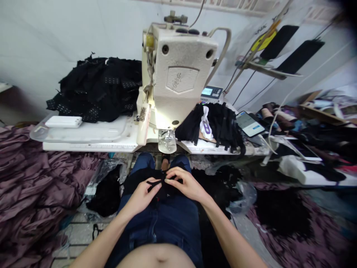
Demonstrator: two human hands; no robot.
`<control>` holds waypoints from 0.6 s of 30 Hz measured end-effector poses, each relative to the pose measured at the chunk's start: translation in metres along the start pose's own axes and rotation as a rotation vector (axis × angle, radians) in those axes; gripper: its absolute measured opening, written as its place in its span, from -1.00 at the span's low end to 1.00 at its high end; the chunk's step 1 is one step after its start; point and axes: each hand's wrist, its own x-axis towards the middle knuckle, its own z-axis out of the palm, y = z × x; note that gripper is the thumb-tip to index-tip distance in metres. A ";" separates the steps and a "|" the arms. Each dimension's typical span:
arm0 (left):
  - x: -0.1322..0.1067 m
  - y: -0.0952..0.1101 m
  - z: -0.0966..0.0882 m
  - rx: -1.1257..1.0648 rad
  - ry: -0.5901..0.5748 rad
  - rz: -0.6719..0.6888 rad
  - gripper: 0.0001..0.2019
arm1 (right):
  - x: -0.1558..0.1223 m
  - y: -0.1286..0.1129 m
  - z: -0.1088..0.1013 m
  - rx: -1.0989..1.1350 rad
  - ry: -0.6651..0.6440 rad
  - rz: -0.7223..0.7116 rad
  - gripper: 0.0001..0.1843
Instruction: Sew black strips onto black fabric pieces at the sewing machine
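Black stretch fabric (164, 190) lies in our lap, light and limp, so we'd take it by its narrow strap (154, 182). Our left hand (142, 197) pinches that one strap; our right hand (185, 185) is half curled on the cloth, its grip unclear. One sewing machine (178, 74) stands at 12 o'clock, black garment piles (97, 89) at 10 and 1, one phone (249, 124) at 2

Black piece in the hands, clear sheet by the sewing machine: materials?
Black piece: soft, matte fabric, probably; it bunches in limp folds, though the fibre can't be told. Clear sheet: glossy, rigid-looking plastic; it's see-through with shiny highlights along its edge.
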 end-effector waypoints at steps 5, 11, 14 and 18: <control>0.008 0.030 -0.013 0.033 -0.094 0.038 -0.63 | -0.004 0.000 -0.002 0.192 -0.207 0.162 -0.57; 0.011 0.039 -0.001 -0.080 -0.142 0.012 -0.60 | -0.019 -0.021 -0.027 0.277 -0.166 0.279 -0.44; 0.009 0.039 0.017 -0.092 -0.124 -0.012 -0.55 | -0.019 -0.025 -0.040 0.313 -0.158 0.274 -0.48; 0.010 0.040 0.025 0.028 -0.044 0.020 -0.58 | -0.013 -0.023 -0.031 0.332 -0.143 0.269 -0.48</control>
